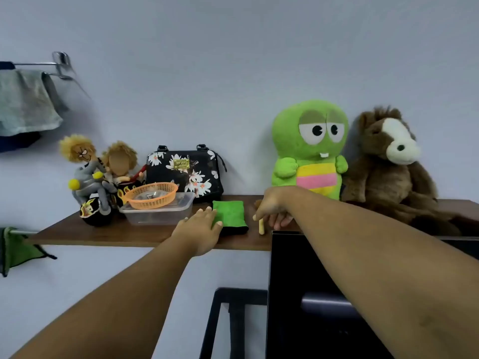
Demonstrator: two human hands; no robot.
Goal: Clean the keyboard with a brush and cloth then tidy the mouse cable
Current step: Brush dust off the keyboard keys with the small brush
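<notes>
Two hands: left hand point(201, 226) flat on cloth point(229, 216), right hand point(272, 211) pinching brush point(261, 226), basket point(151, 195) in tub point(158, 212)

A wooden shelf point(103, 235) bears a floral bag point(184, 172) and a green plush toy point(309, 149).

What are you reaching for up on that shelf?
A person is reaching with both hands to a wooden shelf to collect cleaning things. The left hand lies with straight fingers on the folded green cloth. The right hand pinches the pale handle of what looks like a small brush, standing on end beside the cloth. Plush toys, a floral bag and an orange basket sit along the shelf. No keyboard is in view.
</notes>
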